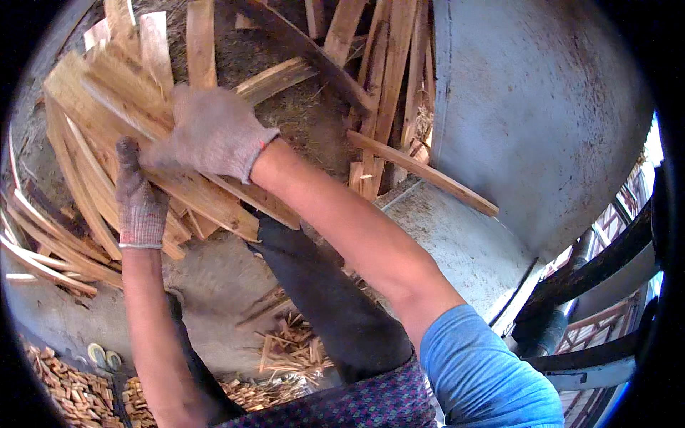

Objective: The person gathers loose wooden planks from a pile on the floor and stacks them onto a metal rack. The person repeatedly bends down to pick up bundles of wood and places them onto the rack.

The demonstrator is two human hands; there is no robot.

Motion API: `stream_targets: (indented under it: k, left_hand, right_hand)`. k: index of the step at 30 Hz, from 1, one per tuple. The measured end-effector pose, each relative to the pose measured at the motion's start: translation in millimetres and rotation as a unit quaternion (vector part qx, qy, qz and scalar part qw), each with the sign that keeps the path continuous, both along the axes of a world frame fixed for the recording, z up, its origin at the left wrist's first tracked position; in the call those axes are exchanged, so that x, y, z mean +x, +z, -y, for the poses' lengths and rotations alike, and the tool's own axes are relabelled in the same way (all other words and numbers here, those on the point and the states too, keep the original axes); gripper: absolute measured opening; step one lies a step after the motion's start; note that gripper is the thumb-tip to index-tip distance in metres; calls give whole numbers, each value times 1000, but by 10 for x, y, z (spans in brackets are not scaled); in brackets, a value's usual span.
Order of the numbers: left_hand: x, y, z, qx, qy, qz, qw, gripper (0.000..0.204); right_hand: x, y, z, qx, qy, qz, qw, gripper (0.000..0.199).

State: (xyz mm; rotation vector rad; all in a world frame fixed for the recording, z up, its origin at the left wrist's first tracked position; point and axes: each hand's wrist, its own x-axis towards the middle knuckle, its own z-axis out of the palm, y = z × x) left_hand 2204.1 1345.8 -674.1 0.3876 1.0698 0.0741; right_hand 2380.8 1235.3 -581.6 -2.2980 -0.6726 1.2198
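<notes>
Both gloved hands, left and right, grip a bundle of wood strips at far left, seemingly mid-gathering, with loose strips scattered far right and small chips piled near left.

You're wearing grey knit gloves on left hand and right hand; blue short sleeve, forearms bare.

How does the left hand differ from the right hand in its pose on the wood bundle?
The left hand grips the wood bundle from below, fingers pointing up; the right hand presses flat on top of it. The left hand sits nearer the person, the right hand farther up. Both wear grey knit gloves.
</notes>
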Motion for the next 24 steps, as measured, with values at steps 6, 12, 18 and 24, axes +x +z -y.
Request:
stream_targets:
  k: [6, 12, 18, 24]
  left_hand:
    - [-74, 448, -395, 199, -132, -65, 969, 71]
    - [-136, 408, -747, 360, -291, -293, 837, 87]
    - [-469, 474, -597, 503, -323, -334, 729, 78]
    - [-265, 693, -4, 575, -338, -197, 719, 63]
  right_hand:
    - [212, -326, -934, 38, -27, -3, 999, 80]
    - [-15, -609, -358, 28, -45, 178, 983, 77]
    - [423, -927, 940, -178, -51, 364, 913, 78]
    - [585, -1148, 1159, -191, -46, 241, 950, 46]
